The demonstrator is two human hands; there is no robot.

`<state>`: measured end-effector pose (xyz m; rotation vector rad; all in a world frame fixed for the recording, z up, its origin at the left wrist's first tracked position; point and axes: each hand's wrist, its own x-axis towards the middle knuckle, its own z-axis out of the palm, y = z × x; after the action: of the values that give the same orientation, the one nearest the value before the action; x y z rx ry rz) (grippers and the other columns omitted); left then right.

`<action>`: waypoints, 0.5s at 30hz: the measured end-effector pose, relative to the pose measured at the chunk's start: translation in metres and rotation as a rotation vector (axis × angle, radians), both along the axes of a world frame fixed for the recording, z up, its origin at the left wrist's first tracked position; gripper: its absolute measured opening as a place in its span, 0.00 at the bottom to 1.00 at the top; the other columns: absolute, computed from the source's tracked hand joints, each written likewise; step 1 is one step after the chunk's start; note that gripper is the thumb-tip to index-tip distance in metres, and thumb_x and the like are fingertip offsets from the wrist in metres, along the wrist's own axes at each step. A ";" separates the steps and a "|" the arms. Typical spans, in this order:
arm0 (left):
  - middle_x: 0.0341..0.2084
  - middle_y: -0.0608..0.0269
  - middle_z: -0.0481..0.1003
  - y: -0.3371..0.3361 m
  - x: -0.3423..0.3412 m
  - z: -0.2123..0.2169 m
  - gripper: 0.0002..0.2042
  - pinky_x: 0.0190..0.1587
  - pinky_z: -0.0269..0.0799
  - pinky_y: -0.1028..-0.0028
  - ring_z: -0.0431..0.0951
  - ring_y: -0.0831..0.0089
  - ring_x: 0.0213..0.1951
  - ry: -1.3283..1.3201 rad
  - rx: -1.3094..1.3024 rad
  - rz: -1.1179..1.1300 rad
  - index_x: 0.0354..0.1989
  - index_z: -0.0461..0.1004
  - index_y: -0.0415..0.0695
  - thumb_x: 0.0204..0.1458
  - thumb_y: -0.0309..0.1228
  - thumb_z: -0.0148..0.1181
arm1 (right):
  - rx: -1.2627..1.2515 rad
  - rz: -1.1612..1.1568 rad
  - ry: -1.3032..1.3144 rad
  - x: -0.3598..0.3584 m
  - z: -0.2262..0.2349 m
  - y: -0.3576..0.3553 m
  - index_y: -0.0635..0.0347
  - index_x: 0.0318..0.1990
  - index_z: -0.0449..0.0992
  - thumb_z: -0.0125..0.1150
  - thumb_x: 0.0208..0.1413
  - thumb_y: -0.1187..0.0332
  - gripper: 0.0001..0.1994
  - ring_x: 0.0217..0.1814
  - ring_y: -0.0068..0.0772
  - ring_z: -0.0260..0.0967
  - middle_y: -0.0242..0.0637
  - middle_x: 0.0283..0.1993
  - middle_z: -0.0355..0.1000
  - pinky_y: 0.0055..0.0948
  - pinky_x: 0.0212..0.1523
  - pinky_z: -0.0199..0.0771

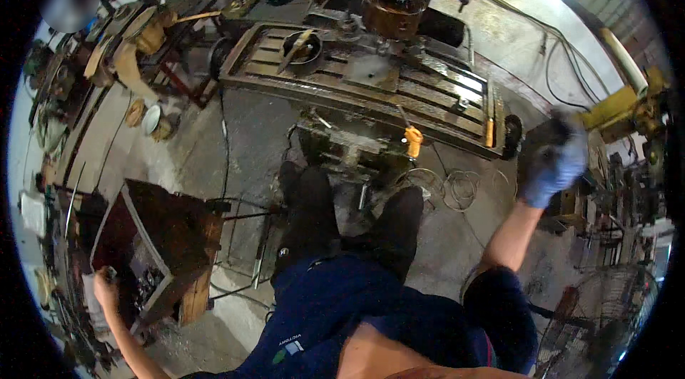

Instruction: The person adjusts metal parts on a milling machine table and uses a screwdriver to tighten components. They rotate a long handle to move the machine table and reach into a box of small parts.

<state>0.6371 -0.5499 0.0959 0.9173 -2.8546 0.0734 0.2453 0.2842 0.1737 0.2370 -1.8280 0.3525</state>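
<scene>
While 1 L hand (105, 289) is by 1 box (182, 236) & 1 R hand (558, 166) gloved, can't tell grips.

left grip (105, 290): at metal bin (189, 236) | right grip (559, 165): blue-gloved, right of machine table (325, 88)

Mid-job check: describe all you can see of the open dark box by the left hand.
The box is dark reddish-brown and angular, with straight walls that look like worn metal. Its mouth is open, showing a greyish rim and small, dark, partly shiny pieces inside, too small to identify. It stands at the person's left, slanted in this view. Lighter brown, wood-like material shows along its lower right side. The bare left hand is at the rim's left edge; contact cannot be told.
</scene>
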 end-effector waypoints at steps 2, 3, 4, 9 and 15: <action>0.38 0.53 0.73 -0.036 -0.018 0.000 0.16 0.43 0.69 0.67 0.73 0.63 0.40 0.246 0.254 -0.043 0.46 0.69 0.36 0.47 0.23 0.54 | -0.498 0.301 -0.398 0.007 -0.068 -0.006 0.65 0.36 0.76 0.51 0.52 0.66 0.12 0.32 0.28 0.68 0.37 0.32 0.73 0.25 0.35 0.68; 0.40 0.55 0.72 -0.040 -0.054 0.020 0.18 0.44 0.69 0.69 0.72 0.68 0.42 0.325 0.384 -0.102 0.49 0.67 0.34 0.48 0.23 0.55 | -0.625 0.360 -0.574 0.007 -0.099 -0.009 0.64 0.35 0.76 0.53 0.51 0.65 0.11 0.32 0.25 0.67 0.34 0.31 0.73 0.24 0.35 0.67; 0.41 0.56 0.71 -0.019 -0.098 0.044 0.19 0.45 0.69 0.70 0.71 0.70 0.43 0.454 0.528 -0.072 0.50 0.65 0.33 0.48 0.24 0.56 | -0.727 0.399 -0.752 0.007 -0.129 -0.013 0.63 0.34 0.77 0.56 0.51 0.64 0.11 0.32 0.22 0.66 0.31 0.30 0.72 0.23 0.35 0.66; 0.42 0.60 0.69 0.119 -0.267 0.116 0.23 0.43 0.70 0.74 0.72 0.76 0.40 0.774 1.075 -0.373 0.57 0.57 0.36 0.54 0.30 0.52 | -0.939 0.579 -1.343 -0.029 -0.276 -0.036 0.67 0.46 0.72 0.64 0.46 0.62 0.22 0.38 0.22 0.66 0.35 0.38 0.72 0.23 0.41 0.66; 0.40 0.58 0.71 0.333 -0.422 0.132 0.16 0.40 0.72 0.70 0.73 0.72 0.38 0.572 1.509 -0.863 0.51 0.64 0.36 0.53 0.27 0.49 | -1.237 0.385 -1.354 -0.072 -0.333 -0.062 0.57 0.25 0.73 0.67 0.40 0.54 0.16 0.22 0.22 0.59 0.27 0.21 0.67 0.25 0.27 0.60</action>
<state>0.2153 -0.2165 0.2282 -0.3459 -2.0579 -2.1062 0.1737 0.2220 -0.1596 -0.7016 -2.3553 2.1991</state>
